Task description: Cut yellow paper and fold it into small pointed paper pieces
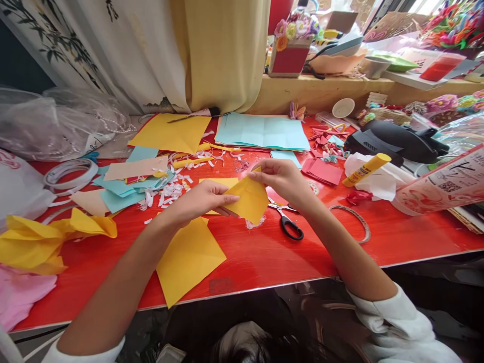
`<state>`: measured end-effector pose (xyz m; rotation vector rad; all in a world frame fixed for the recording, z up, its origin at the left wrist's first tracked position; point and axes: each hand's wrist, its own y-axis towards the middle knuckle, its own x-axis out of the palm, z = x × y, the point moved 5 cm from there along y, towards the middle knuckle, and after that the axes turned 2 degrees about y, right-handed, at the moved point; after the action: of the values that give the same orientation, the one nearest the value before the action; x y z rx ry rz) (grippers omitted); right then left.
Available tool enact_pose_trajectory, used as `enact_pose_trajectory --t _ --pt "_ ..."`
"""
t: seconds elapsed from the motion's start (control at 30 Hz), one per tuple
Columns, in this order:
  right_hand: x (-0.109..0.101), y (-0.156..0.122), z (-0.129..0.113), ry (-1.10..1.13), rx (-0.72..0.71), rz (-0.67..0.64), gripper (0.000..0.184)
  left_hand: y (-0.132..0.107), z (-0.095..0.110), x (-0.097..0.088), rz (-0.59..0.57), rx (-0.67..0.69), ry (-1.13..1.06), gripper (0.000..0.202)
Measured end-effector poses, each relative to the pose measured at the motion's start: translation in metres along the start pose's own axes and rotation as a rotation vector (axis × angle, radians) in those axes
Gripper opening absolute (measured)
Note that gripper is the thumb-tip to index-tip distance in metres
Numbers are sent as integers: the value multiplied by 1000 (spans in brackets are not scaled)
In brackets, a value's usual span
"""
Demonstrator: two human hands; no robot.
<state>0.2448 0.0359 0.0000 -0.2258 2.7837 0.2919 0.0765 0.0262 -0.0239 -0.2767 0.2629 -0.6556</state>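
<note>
A folded piece of yellow paper (250, 197) is held above the red table between my two hands. My left hand (204, 200) pinches its left edge with the thumb on top. At its upper edge, my right hand (278, 180) grips the paper between thumb and fingers. Below my left wrist lies a flat yellow sheet (191, 257), its front corner over the table edge. Another yellow sheet (219, 184) lies partly hidden behind my left hand. Black-handled scissors (290, 226) rest on the table beneath my right hand, their blades partly covered.
Paper scraps (170, 194) and blue paper pieces (121, 194) litter the left, near tape rolls (71, 174). Light blue sheets (262, 132) lie at the back. Red paper squares (323, 171), a glue stick (366, 170) and a tape ring (363, 227) are on the right.
</note>
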Motion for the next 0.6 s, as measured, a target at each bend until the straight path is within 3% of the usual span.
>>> enact_pose_trajectory --t 0.13,0.2,0.3,0.43,0.6 --pt "0 1 1 -63 1 -47 21 -2 -2 3 -59 -35 104 22" --pt "2 0 -1 -110 -20 -97 20 -2 1 4 -45 14 191 22" --pt "9 -2 -4 -99 -10 -182 24 -1 8 1 97 120 228 20" --pt "12 -4 -4 109 69 -233 20 1 10 -7 250 177 76 22" --pt "9 -6 -1 58 130 -300 19 2 10 -4 174 169 120 23"
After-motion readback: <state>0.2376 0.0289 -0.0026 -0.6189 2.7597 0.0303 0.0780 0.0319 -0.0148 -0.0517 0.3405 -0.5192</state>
